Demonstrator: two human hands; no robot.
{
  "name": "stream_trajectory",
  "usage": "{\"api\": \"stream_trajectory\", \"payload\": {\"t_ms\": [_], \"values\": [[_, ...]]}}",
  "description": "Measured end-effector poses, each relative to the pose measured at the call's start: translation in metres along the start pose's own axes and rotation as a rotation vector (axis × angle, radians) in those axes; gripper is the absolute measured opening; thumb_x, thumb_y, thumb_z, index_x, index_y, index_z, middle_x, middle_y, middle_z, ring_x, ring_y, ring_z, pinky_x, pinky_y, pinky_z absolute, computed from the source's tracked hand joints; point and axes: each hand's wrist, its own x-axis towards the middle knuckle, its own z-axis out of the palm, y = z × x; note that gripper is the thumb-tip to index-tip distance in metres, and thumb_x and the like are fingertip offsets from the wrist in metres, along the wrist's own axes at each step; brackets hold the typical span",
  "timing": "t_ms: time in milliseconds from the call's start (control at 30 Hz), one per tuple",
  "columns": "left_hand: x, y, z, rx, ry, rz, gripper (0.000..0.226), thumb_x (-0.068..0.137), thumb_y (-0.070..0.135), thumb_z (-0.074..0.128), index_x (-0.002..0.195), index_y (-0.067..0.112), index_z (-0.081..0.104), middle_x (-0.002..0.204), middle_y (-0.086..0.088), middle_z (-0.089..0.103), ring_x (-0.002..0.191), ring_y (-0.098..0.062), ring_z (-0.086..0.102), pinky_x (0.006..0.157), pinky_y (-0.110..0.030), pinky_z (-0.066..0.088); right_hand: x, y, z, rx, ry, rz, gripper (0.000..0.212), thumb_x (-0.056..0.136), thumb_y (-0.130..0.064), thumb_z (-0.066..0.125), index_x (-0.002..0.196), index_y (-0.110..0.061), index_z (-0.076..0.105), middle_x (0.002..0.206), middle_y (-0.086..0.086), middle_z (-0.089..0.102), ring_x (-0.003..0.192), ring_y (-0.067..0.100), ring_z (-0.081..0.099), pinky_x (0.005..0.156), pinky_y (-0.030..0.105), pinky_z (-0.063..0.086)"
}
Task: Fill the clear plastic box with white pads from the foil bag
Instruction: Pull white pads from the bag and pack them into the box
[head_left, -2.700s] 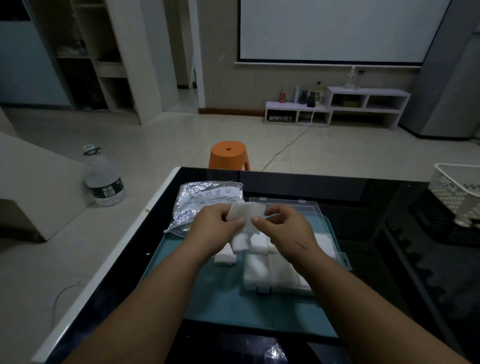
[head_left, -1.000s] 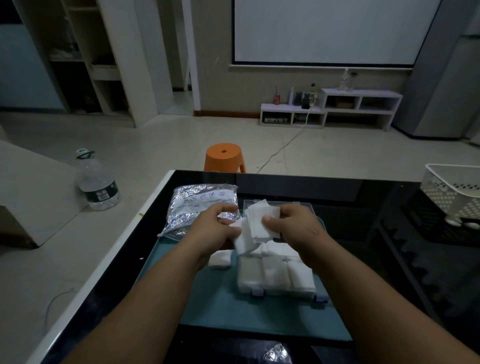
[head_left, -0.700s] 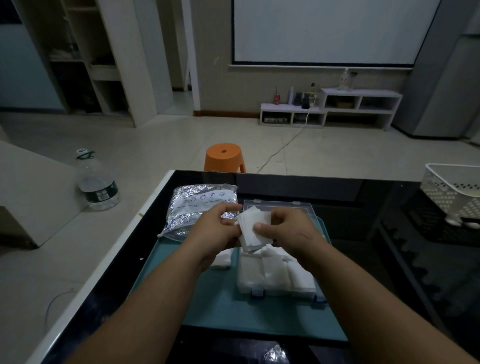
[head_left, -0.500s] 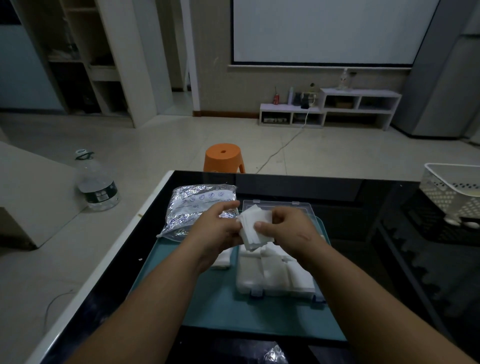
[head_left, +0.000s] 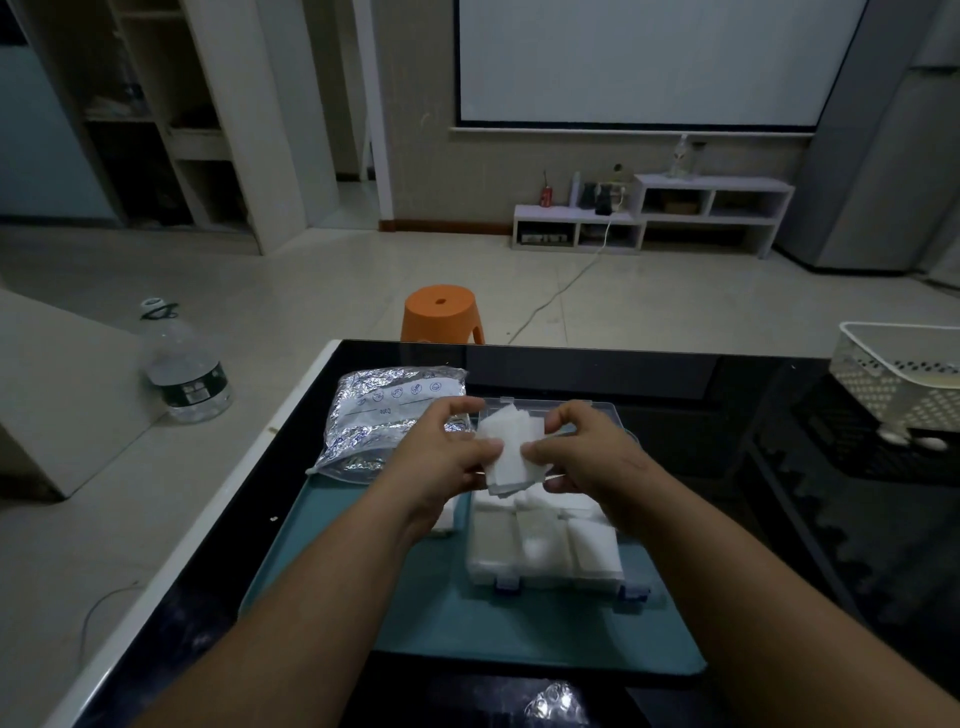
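A small stack of white pads (head_left: 511, 449) is held above the clear plastic box (head_left: 543, 558). My left hand (head_left: 434, 460) pinches its left edge and my right hand (head_left: 587, 457) pinches its right edge. The box sits open on a teal mat (head_left: 415, 603), its near compartments packed with white pads; its lid lies flat behind the hands. The silver foil bag (head_left: 382, 415) lies at the mat's far left corner. A loose white pad (head_left: 447, 517) rests on the mat under my left wrist, mostly hidden.
The mat lies on a black glossy table (head_left: 779, 519) with a white left edge. A white perforated basket (head_left: 898, 379) stands at the far right. An orange stool (head_left: 441, 317) and a large water bottle (head_left: 182, 369) stand on the floor beyond.
The pads were spread and loosely fanned between my hands; now they are squared into one neat stack, held a little higher above the box. The head view has shifted slightly.
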Motion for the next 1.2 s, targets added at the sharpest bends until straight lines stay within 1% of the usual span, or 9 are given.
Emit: {"api": "stream_trajectory", "payload": {"t_ms": [133,233,300,500,600,700,867,1033,1200], "values": [[0.002,-0.008,0.017,0.010,0.029,-0.009,0.031,0.082,0.002,0.071,0.104,0.011,0.051,0.101,-0.020,0.063,0.077,-0.028,0.070,0.066,-0.034,0.059,-0.008,0.010,-0.018,-0.033,0.060,-0.032,0.018,0.087,-0.011,0.066,0.092,-0.014,0.050,0.105,0.015,0.063,0.085,0.027,0.069,0.064,0.026,0.057],[0.005,-0.021,0.032,0.130,0.099,0.016,0.030,0.079,0.011,0.078,0.079,0.012,0.047,0.084,-0.016,0.061,0.068,-0.026,0.065,0.062,-0.036,0.058,-0.016,0.018,-0.030,-0.028,0.092,-0.022,0.018,0.087,-0.010,0.067,0.091,-0.014,0.050,0.097,0.019,0.067,0.074,0.027,0.067,0.064,0.029,0.057],[0.004,-0.026,0.042,0.202,0.098,0.030,0.029,0.079,0.013,0.078,0.074,0.011,0.049,0.073,-0.014,0.058,0.061,-0.021,0.060,0.058,-0.036,0.058,-0.021,0.024,-0.035,-0.097,0.114,-0.009,0.014,0.087,-0.010,0.068,0.089,-0.011,0.055,0.090,0.015,0.070,0.070,0.024,0.067,0.064,0.031,0.059],[0.000,-0.036,0.071,0.273,0.056,0.026,0.022,0.079,0.011,0.077,0.080,0.004,0.056,0.077,-0.019,0.068,0.061,-0.025,0.063,0.063,-0.039,0.059,-0.038,0.035,-0.054,-0.194,0.152,0.011,0.010,0.084,-0.005,0.072,0.082,-0.010,0.064,0.078,0.011,0.069,0.061,0.016,0.063,0.058,0.027,0.056],[0.001,-0.041,0.077,0.280,0.037,0.020,0.018,0.077,0.006,0.077,0.081,0.007,0.060,0.078,-0.016,0.069,0.065,-0.025,0.065,0.068,-0.042,0.061,-0.042,0.035,-0.060,-0.266,0.183,0.001,0.011,0.083,-0.006,0.072,0.080,-0.012,0.065,0.077,0.010,0.069,0.062,0.018,0.063,0.065,0.035,0.058],[0.000,-0.042,0.080,0.288,0.005,0.018,0.018,0.077,0.002,0.076,0.086,0.006,0.061,0.078,-0.014,0.067,0.064,-0.022,0.061,0.065,-0.034,0.058,-0.044,0.036,-0.064,-0.301,0.187,0.003,0.009,0.083,-0.008,0.072,0.081,-0.013,0.065,0.083,0.012,0.070,0.068,0.021,0.066,0.069,0.039,0.060],[0.001,-0.043,0.085,0.274,-0.006,-0.013,0.018,0.078,0.002,0.075,0.091,0.004,0.063,0.073,-0.013,0.065,0.063,-0.023,0.060,0.067,-0.037,0.058,-0.045,0.038,-0.067,-0.296,0.187,0.049,0.011,0.083,-0.006,0.072,0.078,-0.013,0.064,0.078,0.009,0.067,0.059,0.017,0.062,0.062,0.032,0.058],[0.001,-0.047,0.089,0.345,-0.009,0.002,0.015,0.078,0.003,0.075,0.087,0.005,0.064,0.062,-0.008,0.065,0.054,-0.022,0.059,0.067,-0.044,0.059,-0.042,0.041,-0.072,-0.384,0.193,0.090,0.013,0.082,-0.013,0.076,0.076,-0.019,0.065,0.082,0.002,0.068,0.073,0.017,0.065,0.074,0.037,0.060],[0.002,-0.053,0.093,0.453,-0.027,0.005,0.013,0.077,0.007,0.075,0.082,0.011,0.064,0.062,-0.008,0.068,0.051,-0.020,0.060,0.064,-0.042,0.058,-0.044,0.044,-0.071,-0.457,0.172,0.144,0.012,0.083,-0.011,0.074,0.080,-0.019,0.065,0.080,0.004,0.069,0.072,0.019,0.068,0.071,0.035,0.061]]}}
